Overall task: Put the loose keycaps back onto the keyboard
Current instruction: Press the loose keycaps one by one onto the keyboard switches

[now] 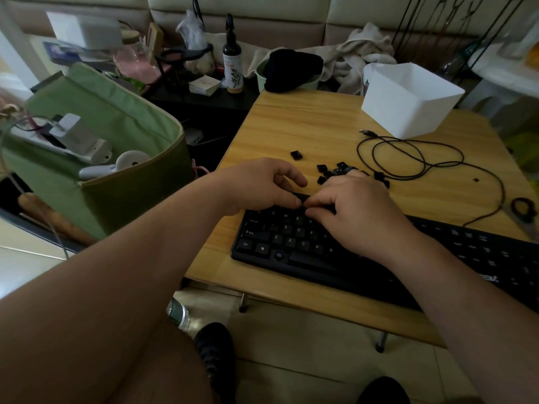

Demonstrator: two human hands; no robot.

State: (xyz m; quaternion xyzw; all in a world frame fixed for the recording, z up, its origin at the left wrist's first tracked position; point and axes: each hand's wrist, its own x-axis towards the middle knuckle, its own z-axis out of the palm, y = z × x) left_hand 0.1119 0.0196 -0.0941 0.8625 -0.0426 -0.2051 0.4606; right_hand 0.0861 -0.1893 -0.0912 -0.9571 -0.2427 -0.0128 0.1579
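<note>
A keycap (303, 199) is pinched between left hand (262, 185) and right hand (350, 211) over the keyboard (291, 243) top row; loose keycaps (323, 170) are scattered just beyond on the table (291, 126).

Keyboard (291, 237) legends were read below the hands: Q, W, E, R; S, D, F; Z, X, C, V, B; Shift, Ctrl. Bottle (232, 72) label was illegible.

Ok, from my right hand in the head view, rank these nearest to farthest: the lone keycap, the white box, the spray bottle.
From the right hand:
1. Lone keycap, just past the hands, on the table's left part.
2. White box, at the table's far right corner.
3. Spray bottle, beyond the table's far left edge, on the dark stand.
</note>
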